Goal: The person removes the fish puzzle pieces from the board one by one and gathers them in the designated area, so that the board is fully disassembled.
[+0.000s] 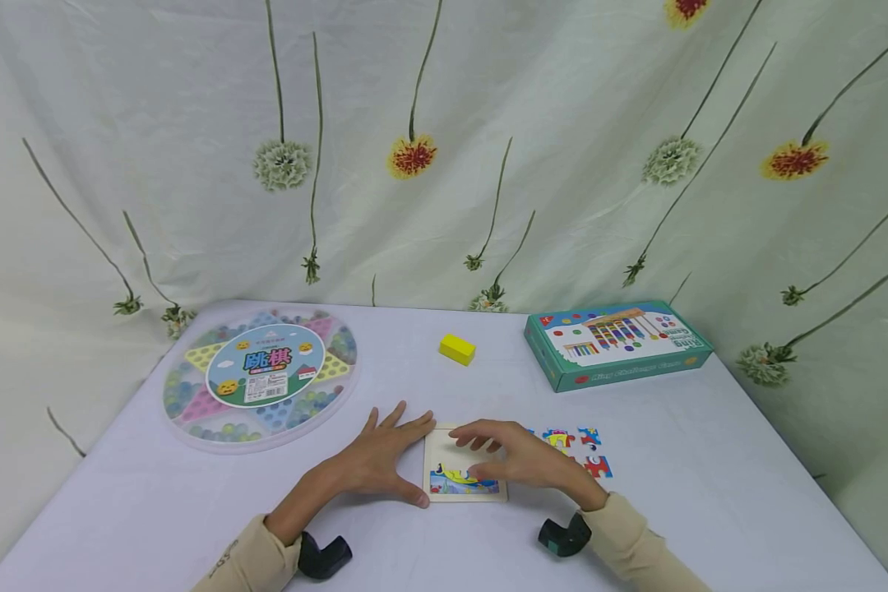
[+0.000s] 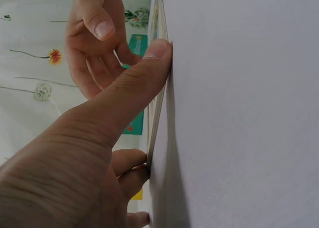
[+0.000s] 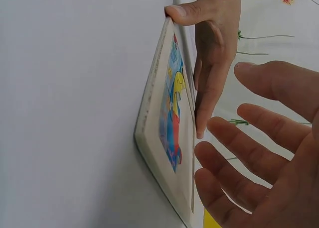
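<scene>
A wooden jigsaw puzzle tray (image 1: 438, 444) lies flat on the table, its near rows filled with joined picture pieces (image 1: 444, 485) in blue, yellow and red. Its far part shows bare wood. My left hand (image 1: 377, 455) rests at the tray's left side with fingers spread, thumb at the near corner and index fingertip by the far corner. Above the tray's right half hovers my right hand (image 1: 521, 454), fingers loosely bent and nothing between them in the right wrist view. Loose jigsaw pieces (image 1: 598, 467) lie just right of the tray, partly hidden by that hand.
A round Chinese checkers set (image 1: 192, 427) with marbles lies at the left. Toward the back stands a yellow block (image 1: 457, 349), and a green game box (image 1: 622, 374) is at the back right. Black curved fittings (image 1: 566, 536) sit at both wrists. A flowered curtain hangs behind.
</scene>
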`<state>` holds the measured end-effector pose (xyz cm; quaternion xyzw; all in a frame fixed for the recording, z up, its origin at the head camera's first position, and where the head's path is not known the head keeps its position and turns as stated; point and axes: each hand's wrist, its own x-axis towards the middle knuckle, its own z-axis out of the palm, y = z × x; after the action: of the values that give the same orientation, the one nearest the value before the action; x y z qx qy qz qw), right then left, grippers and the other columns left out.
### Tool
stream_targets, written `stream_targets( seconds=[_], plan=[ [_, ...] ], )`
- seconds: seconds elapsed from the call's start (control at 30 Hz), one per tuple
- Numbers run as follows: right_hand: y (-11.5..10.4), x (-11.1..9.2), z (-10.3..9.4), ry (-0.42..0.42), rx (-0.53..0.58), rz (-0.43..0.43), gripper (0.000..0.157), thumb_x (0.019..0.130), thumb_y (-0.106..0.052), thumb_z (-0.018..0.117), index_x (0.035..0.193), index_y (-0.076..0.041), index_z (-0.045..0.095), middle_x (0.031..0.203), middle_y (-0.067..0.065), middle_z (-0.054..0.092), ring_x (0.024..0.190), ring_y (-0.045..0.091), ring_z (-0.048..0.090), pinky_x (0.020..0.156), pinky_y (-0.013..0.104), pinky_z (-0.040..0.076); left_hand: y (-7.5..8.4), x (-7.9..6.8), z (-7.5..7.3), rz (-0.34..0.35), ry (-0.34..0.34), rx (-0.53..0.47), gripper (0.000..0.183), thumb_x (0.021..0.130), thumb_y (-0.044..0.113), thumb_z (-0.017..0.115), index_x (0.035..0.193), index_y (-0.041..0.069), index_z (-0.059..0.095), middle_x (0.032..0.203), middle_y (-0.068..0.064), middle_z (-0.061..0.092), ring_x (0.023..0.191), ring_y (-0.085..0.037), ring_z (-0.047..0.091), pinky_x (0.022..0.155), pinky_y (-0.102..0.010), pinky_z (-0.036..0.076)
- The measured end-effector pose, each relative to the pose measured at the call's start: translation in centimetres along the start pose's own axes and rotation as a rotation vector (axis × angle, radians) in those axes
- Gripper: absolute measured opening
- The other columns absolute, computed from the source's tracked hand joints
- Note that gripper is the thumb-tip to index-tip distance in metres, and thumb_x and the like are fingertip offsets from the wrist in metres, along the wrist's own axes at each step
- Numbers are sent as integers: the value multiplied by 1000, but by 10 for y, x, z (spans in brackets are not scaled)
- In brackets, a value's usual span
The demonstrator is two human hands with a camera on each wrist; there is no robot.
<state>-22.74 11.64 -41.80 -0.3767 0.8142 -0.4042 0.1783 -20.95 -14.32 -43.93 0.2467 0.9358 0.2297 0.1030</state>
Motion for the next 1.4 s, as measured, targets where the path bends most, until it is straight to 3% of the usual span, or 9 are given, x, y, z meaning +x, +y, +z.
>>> stream_targets(
  seconds=[0.6,1.4],
  plan=[
    [0,15,14,-63,-52,-4,45,86,-10,70,130,-9,58,112,3,65,98,13,56,83,22,48,-2,2,1,3,-5,6,108,61,64,79,148,15,37,156,1,30,147,-35,4,113,-63,-6],
    [-1,18,21,-43,-147,20,31,84,-10,73,114,-13,69,105,-7,57,91,9,49,81,19,45,-2,-1,0,19,-1,6,107,63,61,80,149,14,37,156,0,30,147,-36,5,112,-64,-6]
  ],
)
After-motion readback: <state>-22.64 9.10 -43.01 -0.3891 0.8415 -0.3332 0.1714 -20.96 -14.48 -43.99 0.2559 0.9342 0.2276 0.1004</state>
